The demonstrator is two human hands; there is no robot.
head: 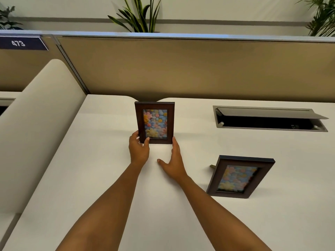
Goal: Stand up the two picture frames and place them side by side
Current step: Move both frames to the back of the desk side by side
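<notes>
left grip (138,147): holding upright frame (155,122) lower-left corner | right grip (174,160): wide, touching lower-right corner

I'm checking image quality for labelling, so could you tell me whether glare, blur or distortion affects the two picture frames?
Head view: the upright frame is fairly sharp; the lying frame looks softer and washed out, perhaps by glare; wide-angle distortion tilts the desk and partition.

Upright frame (154,122): dark wood, flower picture, standing. Second frame (240,176): same look, well apart, tilted back on stand.
</notes>
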